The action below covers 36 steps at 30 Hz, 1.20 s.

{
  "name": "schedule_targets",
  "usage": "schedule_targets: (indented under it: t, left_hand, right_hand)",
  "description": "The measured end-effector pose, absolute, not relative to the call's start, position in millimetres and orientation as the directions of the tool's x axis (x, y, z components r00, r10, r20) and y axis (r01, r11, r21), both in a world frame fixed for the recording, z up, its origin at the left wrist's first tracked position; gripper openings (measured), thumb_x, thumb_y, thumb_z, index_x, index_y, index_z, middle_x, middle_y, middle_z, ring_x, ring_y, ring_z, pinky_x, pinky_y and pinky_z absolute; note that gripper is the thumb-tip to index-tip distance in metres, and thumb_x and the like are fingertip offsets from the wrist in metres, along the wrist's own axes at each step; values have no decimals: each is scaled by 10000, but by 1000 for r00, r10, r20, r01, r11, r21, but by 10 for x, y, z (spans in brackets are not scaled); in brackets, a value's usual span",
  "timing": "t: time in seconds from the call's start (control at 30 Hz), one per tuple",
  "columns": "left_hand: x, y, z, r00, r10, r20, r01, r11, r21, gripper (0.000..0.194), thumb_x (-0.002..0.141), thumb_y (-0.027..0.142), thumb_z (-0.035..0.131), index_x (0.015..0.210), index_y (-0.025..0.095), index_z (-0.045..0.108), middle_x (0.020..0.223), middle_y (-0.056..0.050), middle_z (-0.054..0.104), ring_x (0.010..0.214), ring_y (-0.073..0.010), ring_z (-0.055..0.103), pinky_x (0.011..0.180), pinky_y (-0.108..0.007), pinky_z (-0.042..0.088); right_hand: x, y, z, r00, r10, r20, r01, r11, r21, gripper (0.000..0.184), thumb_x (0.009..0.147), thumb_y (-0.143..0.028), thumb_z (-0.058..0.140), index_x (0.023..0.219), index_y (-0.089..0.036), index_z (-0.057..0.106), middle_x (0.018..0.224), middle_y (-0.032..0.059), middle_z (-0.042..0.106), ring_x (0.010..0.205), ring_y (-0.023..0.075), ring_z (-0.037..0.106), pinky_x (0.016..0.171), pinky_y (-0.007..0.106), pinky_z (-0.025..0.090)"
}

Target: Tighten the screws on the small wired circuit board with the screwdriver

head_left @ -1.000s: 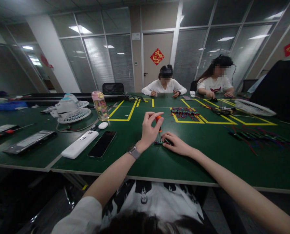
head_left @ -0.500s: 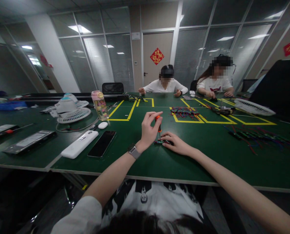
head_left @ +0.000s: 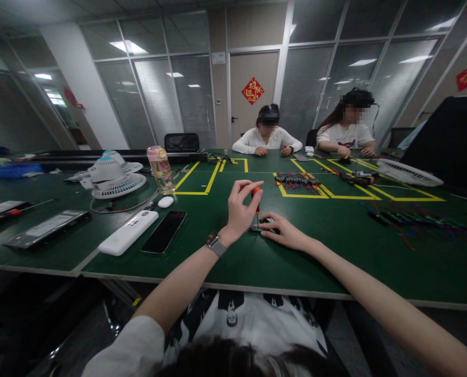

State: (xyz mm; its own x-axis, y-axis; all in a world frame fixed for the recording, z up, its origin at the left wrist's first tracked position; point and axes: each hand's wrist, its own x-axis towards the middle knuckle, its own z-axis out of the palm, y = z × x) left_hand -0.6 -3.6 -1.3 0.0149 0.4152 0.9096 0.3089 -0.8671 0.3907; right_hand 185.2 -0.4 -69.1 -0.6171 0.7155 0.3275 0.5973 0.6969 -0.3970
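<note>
My left hand [head_left: 241, 208], with a watch at the wrist, is closed around the orange and black handle of a screwdriver [head_left: 258, 209]. The screwdriver stands upright, its shaft pointing down at a small green circuit board [head_left: 253, 229] on the table. My right hand [head_left: 283, 233] rests on the table from the right, its fingers closed on the board's right side and holding it down. Those fingers cover part of the board. Whether the tip sits in a screw is too small to see.
A black phone [head_left: 164, 232], a white power bank [head_left: 129, 233] and a white earphone case [head_left: 165, 202] lie left. Beyond stand a bottle [head_left: 161, 170] and a fan [head_left: 117, 178]. Wired boards [head_left: 298, 182] lie ahead, more [head_left: 422, 217] at right. Two people sit opposite.
My hands, the screwdriver and the board stay almost in place. Across the table, the person in the middle has drawn an outstretched hand inward.
</note>
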Motion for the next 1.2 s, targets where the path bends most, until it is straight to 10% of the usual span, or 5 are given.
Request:
schedule_targets:
  t: [1.2]
  left_hand:
    - [-6,-2,-41,41,538,842,265,-819,510,235,972,271,430,1128,190,585,980,-49,656,905,-146,607,850,-284,473]
  right_hand:
    - [1863,47,-777,-618,725,303,633,688,-354,340,949,-395,505,1265,-325,610,1412,91,510,1306,298,463,1110,602,237]
